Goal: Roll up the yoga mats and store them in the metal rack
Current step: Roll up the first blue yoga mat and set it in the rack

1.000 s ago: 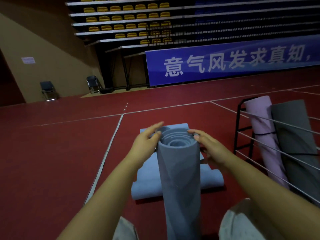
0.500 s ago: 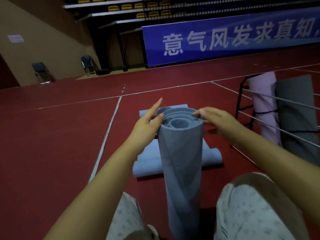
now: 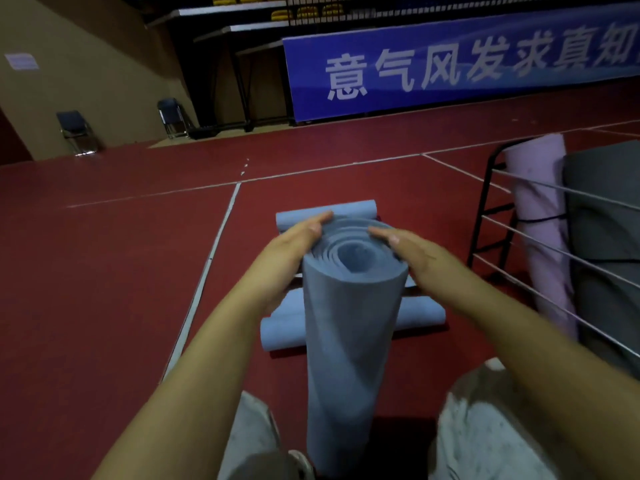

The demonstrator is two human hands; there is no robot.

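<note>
A rolled blue yoga mat (image 3: 349, 341) stands upright on the red floor between my knees, its spiral top end facing me. My left hand (image 3: 291, 251) lies against the left side of the top rim with straight fingers. My right hand (image 3: 412, 254) lies flat against the right side of the rim, fingers extended. Behind the roll, another blue mat (image 3: 287, 327) lies on the floor with both ends curled. At the right stands the black metal rack (image 3: 491, 206) holding a rolled purple mat (image 3: 540, 216) and a rolled grey mat (image 3: 606, 237).
White court lines (image 3: 207, 268) cross the red floor to the left. Two folding chairs (image 3: 76, 131) stand by the far wall, and a blue banner (image 3: 450, 64) runs below the bleachers. My knees (image 3: 485, 427) flank the roll's base.
The view has tilted downward. Both hands shifted on the roll's top: the left fingers came down against the rim, and the right hand moved over the rim's right side.
</note>
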